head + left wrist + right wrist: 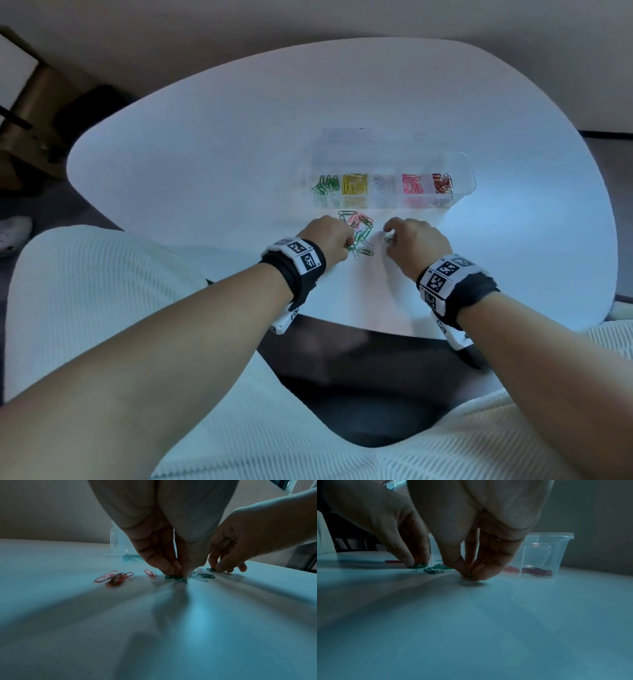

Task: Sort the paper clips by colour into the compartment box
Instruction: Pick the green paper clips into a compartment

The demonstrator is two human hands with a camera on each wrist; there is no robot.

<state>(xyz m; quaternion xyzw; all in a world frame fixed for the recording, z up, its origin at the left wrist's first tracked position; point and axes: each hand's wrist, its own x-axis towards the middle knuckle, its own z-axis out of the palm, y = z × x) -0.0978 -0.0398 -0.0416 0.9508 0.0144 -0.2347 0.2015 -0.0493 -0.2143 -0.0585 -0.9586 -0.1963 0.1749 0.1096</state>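
Those paper clips look light, thin and springy, lying flat on the smooth white table (pixel 205 144), so I'd guess they skid unless a fingertip tips one edge up first; the loose ones tangle. The left hand (pixel 329 240) has its fingertips bunched down on a green clip (pixel 175 577) at the near edge of the unsorted pile (pixel 356 233). The right hand (pixel 414 240), just right of the pile, pinches a lone green clip (pixel 388 240) against the tabletop. The compartment box (pixel 462 171) sits just beyond, greens in its leftmost compartment.
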